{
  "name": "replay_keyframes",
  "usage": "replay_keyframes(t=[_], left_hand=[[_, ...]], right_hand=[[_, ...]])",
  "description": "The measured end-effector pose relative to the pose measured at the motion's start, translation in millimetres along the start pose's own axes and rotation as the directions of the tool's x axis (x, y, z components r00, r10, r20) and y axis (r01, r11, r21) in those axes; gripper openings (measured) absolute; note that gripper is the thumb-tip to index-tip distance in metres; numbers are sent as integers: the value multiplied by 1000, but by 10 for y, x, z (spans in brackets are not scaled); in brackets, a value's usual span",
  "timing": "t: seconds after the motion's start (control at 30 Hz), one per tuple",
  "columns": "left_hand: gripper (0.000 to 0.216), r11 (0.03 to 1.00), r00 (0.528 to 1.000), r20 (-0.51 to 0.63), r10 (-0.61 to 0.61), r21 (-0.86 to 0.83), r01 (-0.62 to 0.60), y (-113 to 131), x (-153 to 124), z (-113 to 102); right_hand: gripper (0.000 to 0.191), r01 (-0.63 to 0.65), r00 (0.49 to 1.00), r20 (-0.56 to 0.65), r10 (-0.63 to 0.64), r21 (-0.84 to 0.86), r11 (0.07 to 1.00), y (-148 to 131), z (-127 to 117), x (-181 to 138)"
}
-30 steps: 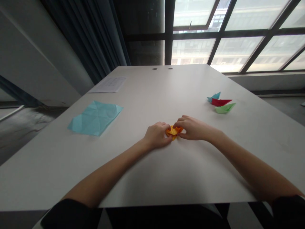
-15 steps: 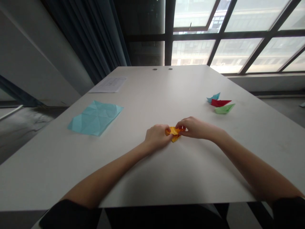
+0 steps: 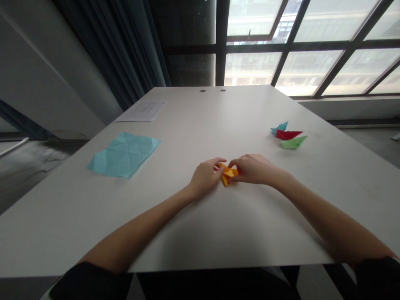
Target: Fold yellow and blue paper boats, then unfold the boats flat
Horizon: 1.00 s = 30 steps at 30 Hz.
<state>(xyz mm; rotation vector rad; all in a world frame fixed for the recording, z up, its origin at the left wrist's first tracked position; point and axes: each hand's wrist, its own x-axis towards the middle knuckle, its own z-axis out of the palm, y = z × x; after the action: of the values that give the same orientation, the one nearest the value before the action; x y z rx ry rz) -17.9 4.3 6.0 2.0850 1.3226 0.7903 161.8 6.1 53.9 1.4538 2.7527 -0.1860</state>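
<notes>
A small piece of orange folded paper (image 3: 226, 180) lies on the white table in front of me, creased into a pointed shape. My left hand (image 3: 206, 177) is at its left side, thumb pressed on the paper and index finger raised along the far edge. From the right, my right hand (image 3: 253, 168) pinches the paper between thumb and fingers. Parts of the orange paper are hidden behind my fingers.
A creased light-blue paper sheet (image 3: 126, 154) lies to the left, with printed white paper (image 3: 142, 111) behind it. On the right sit three folded paper boats: blue (image 3: 280, 127), red (image 3: 289, 135) and green (image 3: 293, 143). The white table (image 3: 215, 233) ends close to my body.
My left index finger has lifted off the orange paper. My right hand has shifted slightly left and closed further over the paper's right side. The paper has turned a little.
</notes>
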Motion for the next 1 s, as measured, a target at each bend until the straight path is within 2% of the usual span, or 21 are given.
replay_keyframes(t=[0.07, 0.3, 0.7, 1.0], left_hand=[[28, 997, 1000, 15, -22, -67, 23, -2, 16, 8], [22, 985, 996, 68, -48, -163, 59, -70, 57, 46], [24, 986, 996, 54, -75, -147, 82, -110, 28, 23], [27, 957, 990, 44, -136, -252, 143, -143, 32, 62]], right_hand=[[40, -18, 1000, 13, 19, -35, 999, -15, 18, -1], [30, -32, 999, 23, 35, -92, 995, -9, 50, 12], [31, -1, 1000, 30, -5, 176, 984, 188, 74, 69], [27, 6, 1000, -16, -4, 164, 986, 189, 82, 81]])
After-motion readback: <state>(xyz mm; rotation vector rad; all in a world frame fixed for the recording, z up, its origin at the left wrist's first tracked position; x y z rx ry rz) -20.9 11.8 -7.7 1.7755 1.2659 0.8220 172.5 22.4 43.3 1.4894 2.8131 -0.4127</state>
